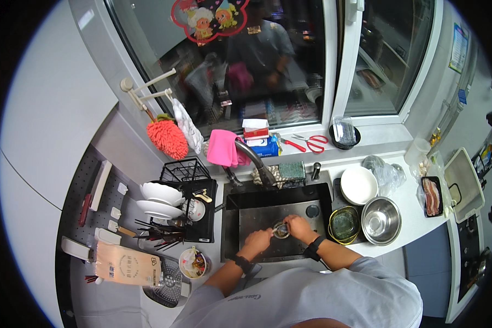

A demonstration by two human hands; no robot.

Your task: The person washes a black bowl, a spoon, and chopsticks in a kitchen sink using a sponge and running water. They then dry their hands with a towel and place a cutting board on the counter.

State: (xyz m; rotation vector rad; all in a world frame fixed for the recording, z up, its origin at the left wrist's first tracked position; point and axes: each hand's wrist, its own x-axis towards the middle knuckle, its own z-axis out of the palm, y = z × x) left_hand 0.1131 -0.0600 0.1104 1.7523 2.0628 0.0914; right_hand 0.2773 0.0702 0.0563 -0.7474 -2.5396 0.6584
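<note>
Both hands are over the basin of a dark sink (250,246). My left hand (257,242) is closed on a small pale item, seemingly a peeled piece of food or a handle, at the left of the sink drain (281,230). To the right, my right hand (298,228) has its fingers around a small greyish item above the same drain; what it is cannot be made out. The two hands are close together but apart. A grey faucet (252,155) with a pink cloth (222,148) over it arches behind the sink.
Right of the sink stand a steel bowl (381,221), a white bowl (358,185), a yellow-rimmed basket (344,224) and a tray of meat (431,197). A dish rack (209,229) with white bowls (160,209) and a waste-filled tub (194,262) stand left. Red-handled scissors (316,143) lie on the sill.
</note>
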